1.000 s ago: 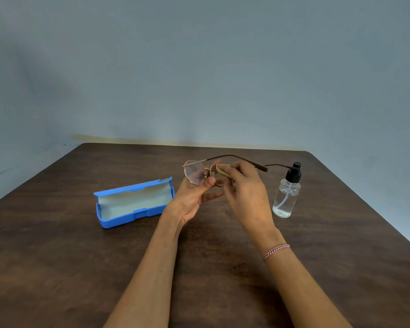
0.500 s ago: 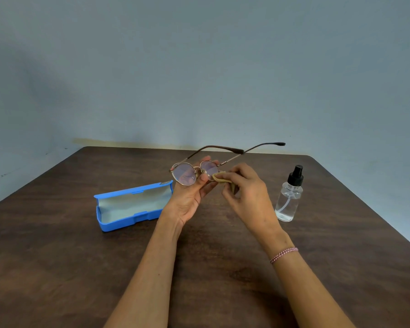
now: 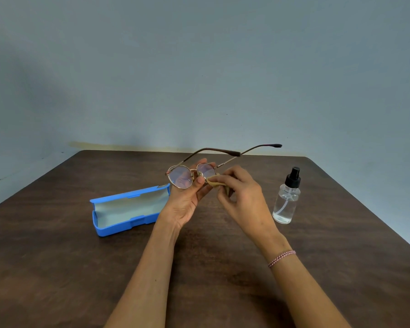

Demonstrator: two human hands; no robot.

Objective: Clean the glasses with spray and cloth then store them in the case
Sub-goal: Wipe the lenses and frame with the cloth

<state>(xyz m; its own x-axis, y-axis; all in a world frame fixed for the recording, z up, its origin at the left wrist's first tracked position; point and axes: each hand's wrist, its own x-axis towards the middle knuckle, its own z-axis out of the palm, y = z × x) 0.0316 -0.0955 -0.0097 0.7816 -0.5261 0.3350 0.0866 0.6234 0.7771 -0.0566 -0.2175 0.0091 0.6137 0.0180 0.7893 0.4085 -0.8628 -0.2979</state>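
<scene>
Since a second ago the glasses point(image 3: 194, 172) have lifted and turned lenses-forward above the table point(image 3: 57, 268), between the open case point(image 3: 128, 210) and the spray bottle point(image 3: 286, 197). Left hand point(image 3: 187, 202) pinches the bridge; right hand point(image 3: 242, 197) pinches the cloth point(image 3: 214, 182) at one lens's edge. Best wipe lightly, holding the frame, not the lens.
</scene>
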